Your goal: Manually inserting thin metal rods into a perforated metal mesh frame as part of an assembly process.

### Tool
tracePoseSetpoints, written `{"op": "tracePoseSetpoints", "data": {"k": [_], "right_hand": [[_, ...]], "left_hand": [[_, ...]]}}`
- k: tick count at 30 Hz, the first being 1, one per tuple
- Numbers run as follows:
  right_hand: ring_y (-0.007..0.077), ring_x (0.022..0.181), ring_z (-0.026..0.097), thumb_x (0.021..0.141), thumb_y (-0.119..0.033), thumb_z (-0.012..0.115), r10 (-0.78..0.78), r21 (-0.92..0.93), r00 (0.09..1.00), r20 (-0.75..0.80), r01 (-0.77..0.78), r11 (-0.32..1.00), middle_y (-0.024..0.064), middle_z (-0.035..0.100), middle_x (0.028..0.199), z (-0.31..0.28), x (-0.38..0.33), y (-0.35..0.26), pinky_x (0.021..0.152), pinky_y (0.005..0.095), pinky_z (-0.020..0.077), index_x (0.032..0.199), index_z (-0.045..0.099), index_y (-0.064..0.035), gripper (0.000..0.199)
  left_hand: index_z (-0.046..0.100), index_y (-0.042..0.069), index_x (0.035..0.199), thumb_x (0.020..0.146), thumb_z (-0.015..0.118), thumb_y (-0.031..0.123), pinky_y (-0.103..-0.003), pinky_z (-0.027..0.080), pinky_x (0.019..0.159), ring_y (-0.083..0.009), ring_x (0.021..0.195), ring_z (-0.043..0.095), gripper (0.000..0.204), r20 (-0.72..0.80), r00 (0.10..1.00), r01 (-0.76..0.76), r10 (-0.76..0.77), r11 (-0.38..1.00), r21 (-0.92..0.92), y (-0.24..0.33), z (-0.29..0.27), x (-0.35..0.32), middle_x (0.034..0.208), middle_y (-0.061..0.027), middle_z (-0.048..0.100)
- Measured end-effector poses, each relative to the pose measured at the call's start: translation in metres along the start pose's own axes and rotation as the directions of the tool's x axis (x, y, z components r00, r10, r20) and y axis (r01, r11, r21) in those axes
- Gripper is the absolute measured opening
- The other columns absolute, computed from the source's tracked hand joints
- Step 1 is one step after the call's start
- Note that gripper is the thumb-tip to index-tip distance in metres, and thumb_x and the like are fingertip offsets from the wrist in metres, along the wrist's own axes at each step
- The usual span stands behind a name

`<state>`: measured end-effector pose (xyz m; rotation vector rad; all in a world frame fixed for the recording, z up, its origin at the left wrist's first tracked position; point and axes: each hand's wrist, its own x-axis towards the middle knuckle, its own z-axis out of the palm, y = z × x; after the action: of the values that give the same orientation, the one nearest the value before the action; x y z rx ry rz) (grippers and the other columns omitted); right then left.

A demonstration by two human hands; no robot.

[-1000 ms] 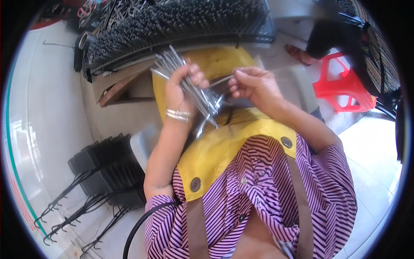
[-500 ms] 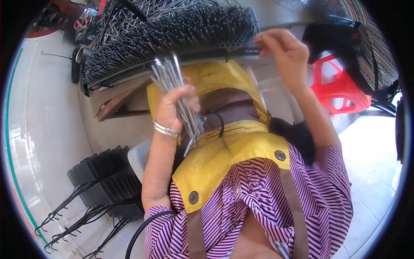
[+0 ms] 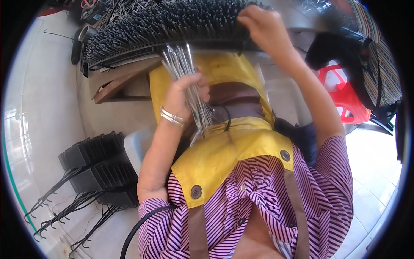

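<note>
A wide dark rack bristling with upright pins (image 3: 172, 26) spans the top of the view, lying beyond both hands. The right hand (image 3: 263, 28) is on its near edge, its grip pinched there on something too small to tell. The left hand (image 3: 185, 93), lower and nearer the body, is closed around a bundle of thin metal rods (image 3: 187, 77), long axis slanting up toward the rack.

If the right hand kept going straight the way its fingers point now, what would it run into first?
The right hand reaches up and forward, its fingers already at the dark block of upright pins. Going straight on, it would most likely press into those pins first, though depth is hard to judge in this fisheye view.
</note>
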<state>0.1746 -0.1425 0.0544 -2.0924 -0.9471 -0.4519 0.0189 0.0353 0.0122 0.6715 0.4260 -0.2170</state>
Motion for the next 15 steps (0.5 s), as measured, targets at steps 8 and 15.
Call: {"op": "tracePoseSetpoints", "data": {"k": [8,15], "right_hand": [[0.0374,0.063,0.055,0.067,-0.010,0.055,0.030,-0.289,0.955,0.295,0.060,0.955,0.0204,0.054,0.060,0.020,0.005,-0.009,0.057,0.0447,0.0433,0.060,0.053,-0.0004,0.011],[0.0290,0.069,0.057,0.059,-0.006,0.070,-0.494,0.179,0.865,0.091,0.474,0.862,0.0131,0.058,0.088,0.002,-0.062,-0.080,0.056,0.0350,0.0474,0.098,0.054,0.0015,0.043]], "left_hand": [[0.051,0.005,0.093,0.080,0.050,0.008,-0.027,0.033,0.048,-0.0113,0.053,0.040,0.014,0.028,0.997,-0.069,0.077,0.974,-0.214,0.009,-0.009,0.005,0.069,-0.0018,0.044],[0.045,0.005,0.079,0.075,0.054,0.006,-0.028,0.037,0.050,-0.0150,0.054,0.042,0.010,-0.036,0.993,-0.114,0.108,0.921,-0.372,0.020,-0.014,0.010,0.065,-0.0037,0.045]]}}
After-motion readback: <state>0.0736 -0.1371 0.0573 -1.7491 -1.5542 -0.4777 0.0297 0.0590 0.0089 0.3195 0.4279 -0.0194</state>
